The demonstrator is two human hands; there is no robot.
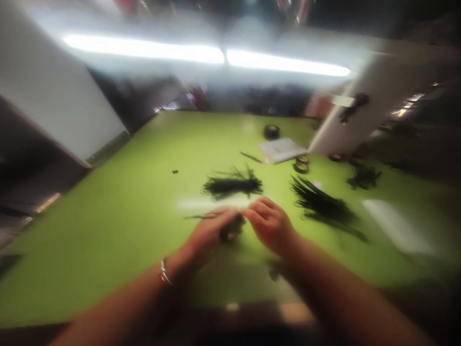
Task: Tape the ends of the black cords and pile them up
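My left hand (212, 229) is closed in front of me over the green table. Under its fingers sits a dark round thing with a yellowish middle, which looks like a roll of black tape (230, 232). A thin black wire (196, 217) sticks out leftward from the same hand. My right hand (269, 222) is pinched, its fingertips meeting those of the left; what they grip is too small and blurred to tell. Just beyond both hands lies a bundle of black wires (230, 185) with looped ends. A second black wire bundle (322, 202) rests to the right.
Behind the bundles are a white booklet (284, 150), a dark pen-like stick (251, 157) and black tape rolls (272, 131). More black wires (363, 177) lie at right, near a pale flat strip (396, 226). White panels (345, 115) flank the green table (118, 230).
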